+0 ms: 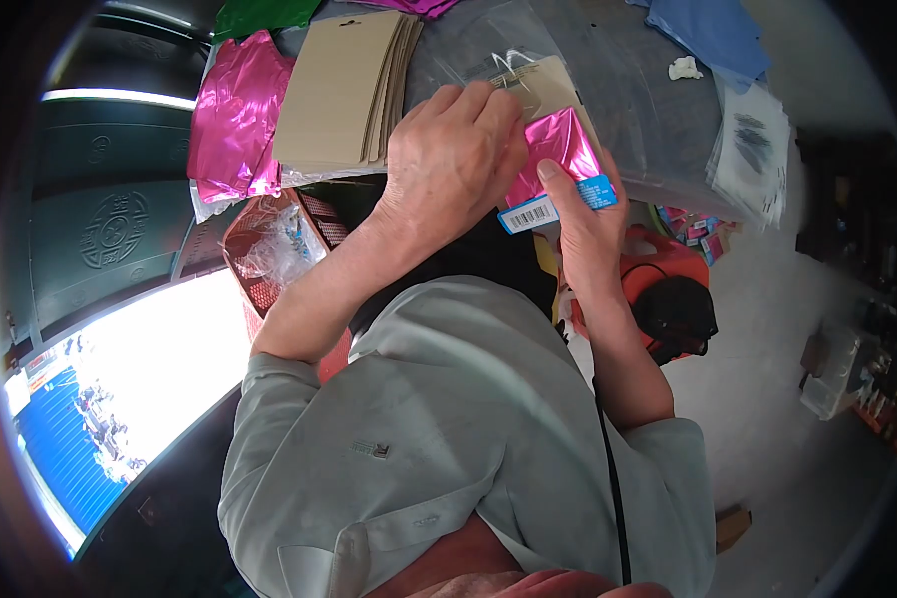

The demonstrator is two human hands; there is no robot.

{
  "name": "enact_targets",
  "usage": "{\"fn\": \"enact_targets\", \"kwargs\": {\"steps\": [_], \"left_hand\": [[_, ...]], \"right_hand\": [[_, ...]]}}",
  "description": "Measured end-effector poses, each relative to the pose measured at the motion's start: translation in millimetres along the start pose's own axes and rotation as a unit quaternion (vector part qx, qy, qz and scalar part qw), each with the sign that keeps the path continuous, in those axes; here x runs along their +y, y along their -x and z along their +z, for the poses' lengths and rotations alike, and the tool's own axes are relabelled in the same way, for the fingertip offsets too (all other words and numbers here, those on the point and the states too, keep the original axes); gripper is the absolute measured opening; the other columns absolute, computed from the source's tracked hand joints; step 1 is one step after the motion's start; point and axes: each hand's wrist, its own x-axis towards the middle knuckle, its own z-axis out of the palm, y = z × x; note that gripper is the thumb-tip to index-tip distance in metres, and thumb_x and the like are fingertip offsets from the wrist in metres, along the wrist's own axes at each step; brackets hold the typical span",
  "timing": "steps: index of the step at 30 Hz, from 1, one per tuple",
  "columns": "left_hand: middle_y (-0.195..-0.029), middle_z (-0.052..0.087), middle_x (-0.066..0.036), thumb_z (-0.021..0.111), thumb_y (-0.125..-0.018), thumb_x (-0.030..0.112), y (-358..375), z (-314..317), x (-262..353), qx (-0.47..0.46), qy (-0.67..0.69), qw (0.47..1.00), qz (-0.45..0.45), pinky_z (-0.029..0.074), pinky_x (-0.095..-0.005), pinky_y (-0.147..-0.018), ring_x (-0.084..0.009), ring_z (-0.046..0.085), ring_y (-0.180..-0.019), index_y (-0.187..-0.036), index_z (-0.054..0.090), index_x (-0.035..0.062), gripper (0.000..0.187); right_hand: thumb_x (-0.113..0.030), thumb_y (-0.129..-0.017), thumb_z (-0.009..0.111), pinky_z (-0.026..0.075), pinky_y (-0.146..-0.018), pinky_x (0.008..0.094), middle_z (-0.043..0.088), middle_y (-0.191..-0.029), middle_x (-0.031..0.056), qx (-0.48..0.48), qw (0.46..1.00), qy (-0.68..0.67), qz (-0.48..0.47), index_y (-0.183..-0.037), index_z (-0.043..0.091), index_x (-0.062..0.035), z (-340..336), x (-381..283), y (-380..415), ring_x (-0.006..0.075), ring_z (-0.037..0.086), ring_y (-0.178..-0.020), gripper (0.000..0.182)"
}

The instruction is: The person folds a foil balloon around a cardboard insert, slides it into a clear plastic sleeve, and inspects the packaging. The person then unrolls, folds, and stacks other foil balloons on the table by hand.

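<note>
My right hand (593, 224) is closed around a pink foil packet (566, 143), thumb pressed on its front. A blue label with a barcode (530, 215) runs along the packet's lower end. Behind the packet a tan card (546, 85) shows, with clear plastic around its upper part. My left hand (458, 149) is curled shut beside the packet's left edge; its fingertips are hidden, so what they pinch cannot be made out. To its left lies a stack of tan hang-hole cards (344, 90).
Pink foil sheets (237, 120) lie left of the cards. Blue sheets (713, 40) and printed clear bags (752, 149) are at the table's right. Below stand a red basket with plastic (284, 249) and a red container (668, 264). A dark cable (608, 478) hangs down my front.
</note>
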Motion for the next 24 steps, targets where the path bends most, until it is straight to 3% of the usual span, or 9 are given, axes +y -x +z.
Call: {"fn": "enact_targets", "kwargs": {"steps": [24], "left_hand": [[-0.089, 0.066, -0.006, 0.082, -0.093, 0.013, 0.1, 2.5, -0.6, 0.013, -0.016, 0.999, 0.037, 0.058, -0.0424, -0.070, -0.0282, 0.068, -0.080, -0.103, 0.071, 0.0101, 0.016]], "right_hand": [[-0.009, -0.105, 0.082, 0.055, -0.092, 0.0255, 0.075, -0.114, 0.0005, 0.013, 1.000, 0.011, -0.007, -0.134, 0.071, -0.0041, 1.3, 4.0, -3.6, 0.0055, 0.068, -0.100, 0.032]]}}
